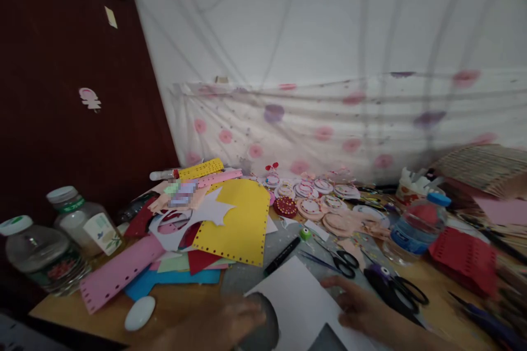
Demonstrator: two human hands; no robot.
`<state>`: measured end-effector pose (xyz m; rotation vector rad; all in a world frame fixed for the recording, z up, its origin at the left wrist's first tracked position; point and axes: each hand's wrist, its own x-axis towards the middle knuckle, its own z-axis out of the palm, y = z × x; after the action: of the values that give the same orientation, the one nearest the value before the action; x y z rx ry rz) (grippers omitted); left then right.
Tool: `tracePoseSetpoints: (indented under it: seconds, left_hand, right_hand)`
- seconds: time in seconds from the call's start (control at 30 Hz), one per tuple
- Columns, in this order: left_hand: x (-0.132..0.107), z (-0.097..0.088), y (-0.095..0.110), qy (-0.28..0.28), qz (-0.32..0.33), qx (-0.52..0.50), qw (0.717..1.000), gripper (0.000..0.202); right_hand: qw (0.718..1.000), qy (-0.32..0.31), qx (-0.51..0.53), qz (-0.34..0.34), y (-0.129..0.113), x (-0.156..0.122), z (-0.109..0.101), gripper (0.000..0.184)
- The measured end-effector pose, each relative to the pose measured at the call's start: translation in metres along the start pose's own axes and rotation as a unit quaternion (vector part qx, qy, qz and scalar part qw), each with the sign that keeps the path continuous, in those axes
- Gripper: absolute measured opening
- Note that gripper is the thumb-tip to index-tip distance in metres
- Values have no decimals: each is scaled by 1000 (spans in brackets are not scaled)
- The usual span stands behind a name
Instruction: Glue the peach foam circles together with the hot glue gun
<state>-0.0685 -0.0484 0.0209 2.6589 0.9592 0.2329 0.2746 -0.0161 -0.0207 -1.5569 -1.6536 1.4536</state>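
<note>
My left hand lies low at the bottom edge, fingers stretched flat toward a dark round cut-out in a white sheet of paper. My right hand rests on the right edge of that same sheet, fingers spread and flat. Both hands are blurred. Nothing shows inside either hand. A black marker lies just beyond the sheet, and black-handled scissors lie to the right of it.
A pile of coloured paper with a yellow punched sheet covers the left-middle of the wooden table. Two clear jars stand at left. Round pink decorations, a water bottle, red paper and more scissors lie at right.
</note>
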Motion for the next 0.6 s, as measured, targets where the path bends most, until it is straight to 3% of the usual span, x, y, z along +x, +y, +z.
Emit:
tracePoseSetpoints:
  seconds: [0.07, 0.13, 0.2, 0.3, 0.47, 0.53, 0.6]
  left_hand:
    - [3, -18, -24, 61, -71, 25, 995, 50]
    - [7, -35, -57, 141, -170, 80, 972, 48]
    - [9, -47, -92, 165, -305, 146, 927, 56]
    - [8, -56, -133, 175, -407, 162, 882, 48]
    - [4, -61, -151, 173, -437, 136, 872, 35]
    - [4, -66, -150, 182, -428, 123, 877, 34]
    - [6, -74, -148, 188, -417, 105, 883, 33]
  right_hand:
    - [998, 2, -55, -28, 7, 13, -4, 51]
    - [991, 52, -97, -70, 6, 22, -7, 43]
    - [980, 92, -124, -125, -3, 26, -7, 37]
    - [971, 93, -119, -185, -23, 36, 4, 32]
    - [989, 34, 76, -125, -64, 87, 47, 28]
    - [975, 30, 216, -46, -79, 115, 65, 30]
    - [963, 18, 269, -11, -92, 141, 79, 25]
